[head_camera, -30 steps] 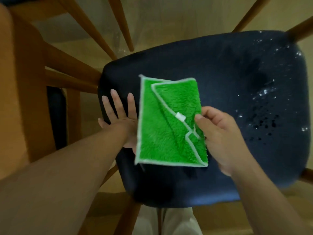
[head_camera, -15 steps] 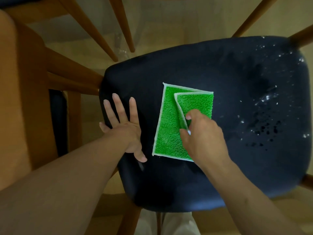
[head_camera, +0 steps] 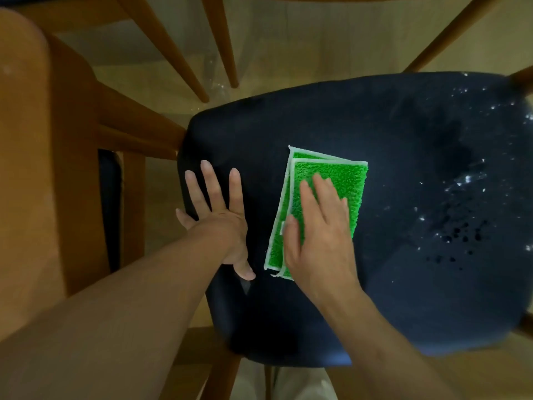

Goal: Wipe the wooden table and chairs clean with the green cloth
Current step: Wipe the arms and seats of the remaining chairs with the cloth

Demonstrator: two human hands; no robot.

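Head view: our right hand presses the folded cloth flat at centre of the seat, fingers together; left hand splayed beside it; droplets at right remain unwiped

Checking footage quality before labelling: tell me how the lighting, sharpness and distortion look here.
Head view: dim, warm light; the green cloth and both hands stay sharp; wide-angle bending bows the chair seat; white specks glint on its right side; frame edges look soft.
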